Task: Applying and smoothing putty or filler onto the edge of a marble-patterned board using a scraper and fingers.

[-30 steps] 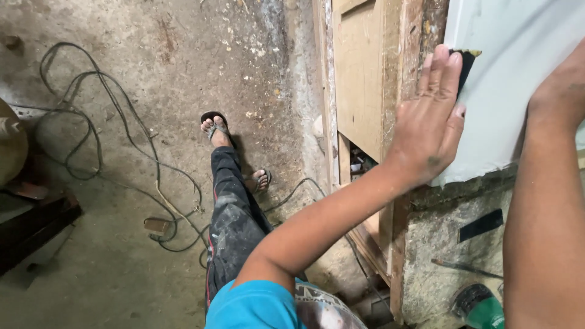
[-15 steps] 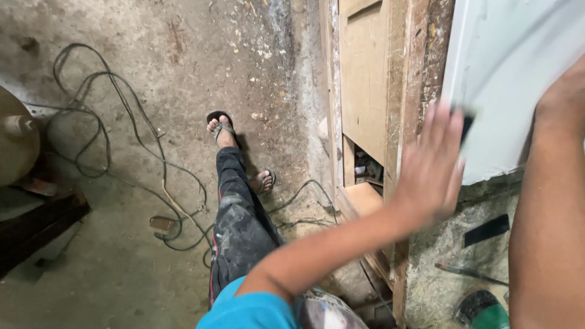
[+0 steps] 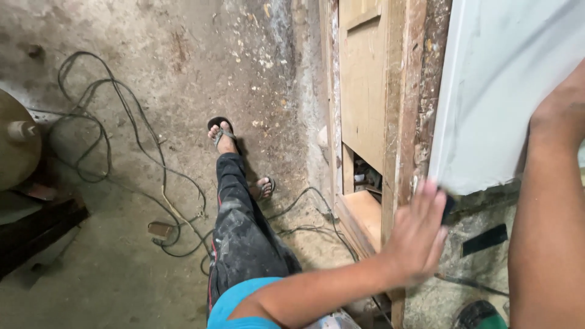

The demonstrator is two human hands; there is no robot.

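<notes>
A large white panel (image 3: 506,91) lies tilted on a dusty workbench at the upper right. My left hand (image 3: 419,234) is flat at the panel's lower left corner, fingers together, pressing a small dark pad (image 3: 448,206) that peeks out beside the palm. My right forearm comes up the right side, and my right hand (image 3: 557,106) rests on the panel's face. Its fingers are out of frame.
A wooden frame with a door panel (image 3: 365,103) stands below the bench edge. Black cables (image 3: 122,140) loop over the concrete floor around my sandalled feet (image 3: 222,131). A round metal object (image 3: 18,146) sits at the left; a green tool (image 3: 478,314) and a black strip (image 3: 484,239) lie on the bench.
My left hand has slid with the dark pad down the panel's left edge, from near its upper part to its lower corner. The right arm has stayed on the panel.
</notes>
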